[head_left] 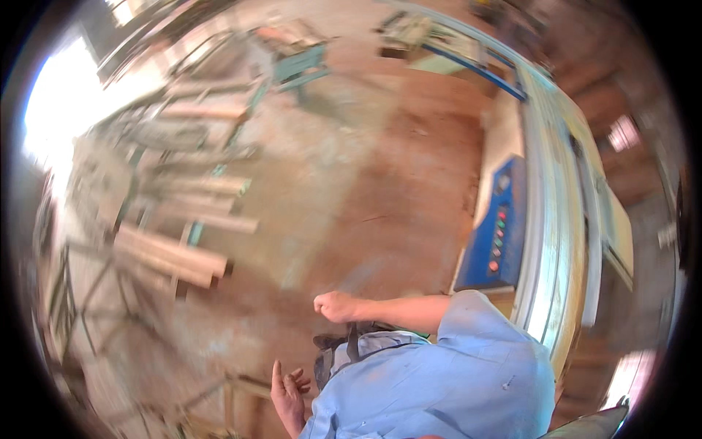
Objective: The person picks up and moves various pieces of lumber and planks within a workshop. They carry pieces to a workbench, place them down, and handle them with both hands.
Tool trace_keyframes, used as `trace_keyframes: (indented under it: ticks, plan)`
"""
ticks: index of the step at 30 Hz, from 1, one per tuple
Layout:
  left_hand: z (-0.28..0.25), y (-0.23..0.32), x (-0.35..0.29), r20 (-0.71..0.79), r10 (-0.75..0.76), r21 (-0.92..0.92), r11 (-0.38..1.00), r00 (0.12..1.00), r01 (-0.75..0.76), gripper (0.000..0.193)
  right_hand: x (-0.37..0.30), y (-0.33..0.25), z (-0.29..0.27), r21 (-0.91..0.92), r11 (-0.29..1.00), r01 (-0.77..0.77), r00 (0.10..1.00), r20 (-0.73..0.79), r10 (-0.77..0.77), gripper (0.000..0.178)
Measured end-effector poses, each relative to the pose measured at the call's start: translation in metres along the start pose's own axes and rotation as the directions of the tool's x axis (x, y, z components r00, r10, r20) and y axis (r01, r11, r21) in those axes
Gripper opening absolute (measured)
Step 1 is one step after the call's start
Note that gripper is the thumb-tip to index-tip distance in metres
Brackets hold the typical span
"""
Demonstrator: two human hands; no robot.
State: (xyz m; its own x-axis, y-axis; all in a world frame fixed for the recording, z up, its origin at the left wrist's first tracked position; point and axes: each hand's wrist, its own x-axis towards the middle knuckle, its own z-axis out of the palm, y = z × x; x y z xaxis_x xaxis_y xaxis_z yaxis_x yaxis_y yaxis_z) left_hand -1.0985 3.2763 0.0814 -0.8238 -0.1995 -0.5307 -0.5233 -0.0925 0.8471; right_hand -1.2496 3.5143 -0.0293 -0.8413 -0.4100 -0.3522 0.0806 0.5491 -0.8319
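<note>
My right hand (337, 306) is closed into a fist in front of my body, with nothing showing in it. Its bare forearm reaches across from the blue short sleeve. Lower and to the left, my left hand (289, 391) has one finger stretched out and the others loosely bent; it holds nothing. Both hands hang above the floor, touching no object. Nearest to my right arm stands a long machine with a blue control panel (491, 241) carrying a column of red and green buttons. Much of the picture is smeared by motion.
Light metal rails (545, 219) run along the machine's bed on the right. Timber beams (172, 256) lie stacked on supports at left. A green stand (300, 67) holding boards is farther off. A wooden frame (241, 388) is at lower left. Brown concrete floor (365, 190) lies between.
</note>
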Motion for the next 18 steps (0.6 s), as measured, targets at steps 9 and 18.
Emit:
trace_keyframes:
  ticks: [9,18]
  plan:
    - [0.047,0.067,0.179,0.479,0.235,0.544,0.677,0.846,-0.496,0.053,-0.037,0.065,-0.089,0.171,0.945,-0.277,0.815,-0.480,0.326,0.026]
    - [0.246,0.195,0.250,0.784,0.135,0.508,0.420,0.605,-0.752,0.047,-0.106,0.102,-0.164,0.340,0.827,-0.448,0.481,-0.688,0.544,0.033]
